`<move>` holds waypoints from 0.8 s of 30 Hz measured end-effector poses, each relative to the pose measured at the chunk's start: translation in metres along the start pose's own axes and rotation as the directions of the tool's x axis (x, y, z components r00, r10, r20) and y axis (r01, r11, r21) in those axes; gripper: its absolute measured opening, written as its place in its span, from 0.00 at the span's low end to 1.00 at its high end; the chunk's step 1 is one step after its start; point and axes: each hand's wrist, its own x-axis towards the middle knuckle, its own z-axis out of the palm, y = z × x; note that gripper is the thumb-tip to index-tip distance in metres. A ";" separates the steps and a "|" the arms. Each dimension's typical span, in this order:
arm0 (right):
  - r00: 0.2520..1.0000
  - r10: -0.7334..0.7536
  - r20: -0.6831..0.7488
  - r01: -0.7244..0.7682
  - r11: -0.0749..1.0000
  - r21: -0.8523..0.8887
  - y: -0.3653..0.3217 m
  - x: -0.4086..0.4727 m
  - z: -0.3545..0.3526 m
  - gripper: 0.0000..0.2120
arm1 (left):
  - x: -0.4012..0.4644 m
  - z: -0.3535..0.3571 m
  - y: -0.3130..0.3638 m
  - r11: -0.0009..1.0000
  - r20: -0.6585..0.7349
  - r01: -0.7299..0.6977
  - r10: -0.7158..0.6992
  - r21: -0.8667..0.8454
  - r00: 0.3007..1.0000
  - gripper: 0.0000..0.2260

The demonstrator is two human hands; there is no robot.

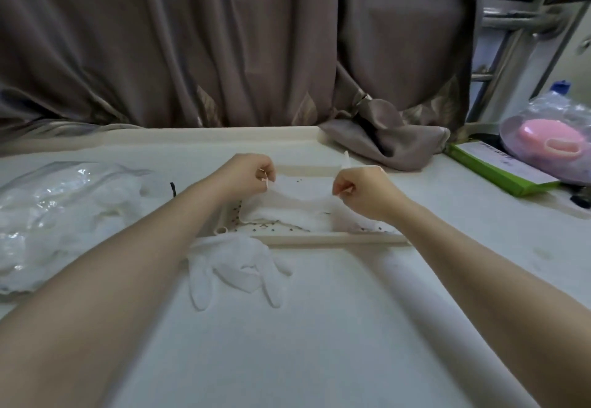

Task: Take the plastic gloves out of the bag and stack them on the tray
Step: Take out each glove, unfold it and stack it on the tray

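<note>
Fingers [264, 174] of both hands pinch translucent glove [303, 188] — stretched flat above tray [335, 238].

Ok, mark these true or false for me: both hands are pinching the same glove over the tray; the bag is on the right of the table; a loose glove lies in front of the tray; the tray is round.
1. Both the left hand and the right hand pinch one glove above the tray. True.
2. The bag lies on the right. False: it lies on the left.
3. A loose glove lies on the table in front of the tray. True.
4. The tray is round. False: it is rectangular, with straight edges.
</note>
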 end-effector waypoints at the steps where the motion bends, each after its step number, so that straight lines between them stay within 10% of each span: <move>1: 1.000 -0.018 0.002 0.018 1.000 0.003 -0.001 -0.004 0.006 0.11 | -0.003 0.000 -0.003 0.998 0.024 -0.013 0.011 0.060 1.000 0.10; 7: 1.000 -0.013 0.019 0.012 0.996 0.088 -0.010 -0.018 0.001 0.03 | -0.013 -0.004 -0.001 0.963 0.105 -0.105 0.081 0.247 0.991 0.07; 12: 0.987 0.025 0.158 -0.030 0.999 0.033 -0.020 -0.018 -0.002 0.15 | -0.017 -0.006 -0.008 0.921 0.159 0.044 -0.114 0.387 0.981 0.12; 15: 0.991 -0.129 -0.022 0.126 0.988 -0.090 -0.024 -0.008 0.000 0.10 | -0.012 -0.001 0.008 0.870 -0.028 -0.037 0.059 0.492 0.998 0.15; 17: 0.975 -0.181 0.129 0.201 0.967 -0.157 -0.028 0.001 0.009 0.12 | -0.005 0.010 0.023 0.889 0.004 -0.136 0.149 0.437 0.989 0.13; 24: 0.950 0.043 0.310 0.171 0.757 -0.631 -0.019 0.012 0.024 0.29 | -0.001 0.049 0.025 0.903 0.315 -0.002 -0.148 0.429 0.937 0.32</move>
